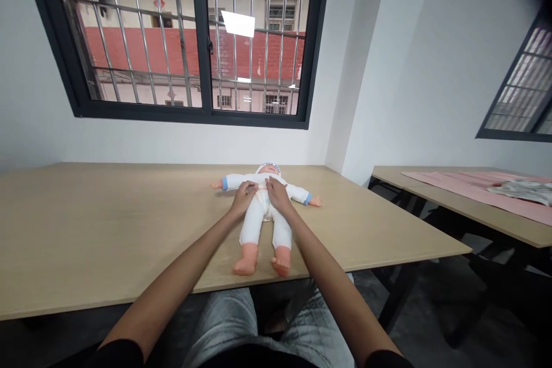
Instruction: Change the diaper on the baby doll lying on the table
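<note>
A baby doll lies on its back on the wooden table, with its bare feet towards me and its arms spread wide. It has a white cloth body, blue cuffs and a white cap with blue marks. Around its hips is a white diaper with thin orange lines near the waist. My left hand is at the left side of the waist, fingers bent and closed on the diaper's edge. At the upper middle of the waist, my right hand has its fingers curled down onto the diaper. My hands partly cover the doll's belly.
The doll's feet lie near the front edge of the table. To the right stands a second table bearing a pink cloth and a crumpled whitish cloth. A barred window is in the wall behind.
</note>
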### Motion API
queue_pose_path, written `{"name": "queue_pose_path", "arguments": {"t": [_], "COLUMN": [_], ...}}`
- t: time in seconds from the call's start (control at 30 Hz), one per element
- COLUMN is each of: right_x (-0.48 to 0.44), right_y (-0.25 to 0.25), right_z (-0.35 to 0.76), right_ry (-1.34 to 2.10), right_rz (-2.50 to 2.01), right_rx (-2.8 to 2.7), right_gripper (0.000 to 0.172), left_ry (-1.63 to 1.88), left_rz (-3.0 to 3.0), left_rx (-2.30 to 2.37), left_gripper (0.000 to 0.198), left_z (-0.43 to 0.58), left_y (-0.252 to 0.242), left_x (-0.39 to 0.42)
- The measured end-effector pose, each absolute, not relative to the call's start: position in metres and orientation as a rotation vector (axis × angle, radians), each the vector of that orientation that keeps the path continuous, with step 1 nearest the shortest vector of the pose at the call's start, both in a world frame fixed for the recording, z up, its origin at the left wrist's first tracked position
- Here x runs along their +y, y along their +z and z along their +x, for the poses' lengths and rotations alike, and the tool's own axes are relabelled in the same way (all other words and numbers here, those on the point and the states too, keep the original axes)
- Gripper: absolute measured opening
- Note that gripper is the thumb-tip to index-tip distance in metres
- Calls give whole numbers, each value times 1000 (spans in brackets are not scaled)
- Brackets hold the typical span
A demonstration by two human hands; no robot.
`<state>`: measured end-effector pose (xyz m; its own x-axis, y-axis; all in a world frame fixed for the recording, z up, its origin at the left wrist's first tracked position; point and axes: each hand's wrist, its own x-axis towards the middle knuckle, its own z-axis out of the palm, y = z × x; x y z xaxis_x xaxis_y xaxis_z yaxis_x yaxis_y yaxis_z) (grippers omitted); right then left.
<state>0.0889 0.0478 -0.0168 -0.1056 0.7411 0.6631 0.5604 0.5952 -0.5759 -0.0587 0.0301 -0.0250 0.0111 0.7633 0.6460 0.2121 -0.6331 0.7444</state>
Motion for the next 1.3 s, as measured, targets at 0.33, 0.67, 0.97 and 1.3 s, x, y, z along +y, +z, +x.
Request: {"name": "queue_pose_path", "arguments": {"t": [0.33,0.67,0.97,1.3], "right_x": [48,42,50,45], "right_y": [-11,-7,-11,-9], "right_z": [95,90,91,93], "right_ry": [245,182,202,255], "right_rz": [-1060,-1051,-1018,-1100], "right_rx": [-1654,-1571,-1540,-1538], "right_gripper": [41,21,10,9], "left_ry": [1731,1777,1753,1750], "left_rz": [1934,1999,2001,1988], "left_rx": [1109,1117,1135,1179], "left_gripper": [6,4,4,4], "left_z": [-60,-60,-59,-59], "left_y": [-23,-23,-22,-24], "left_x": [23,24,21,24]}}
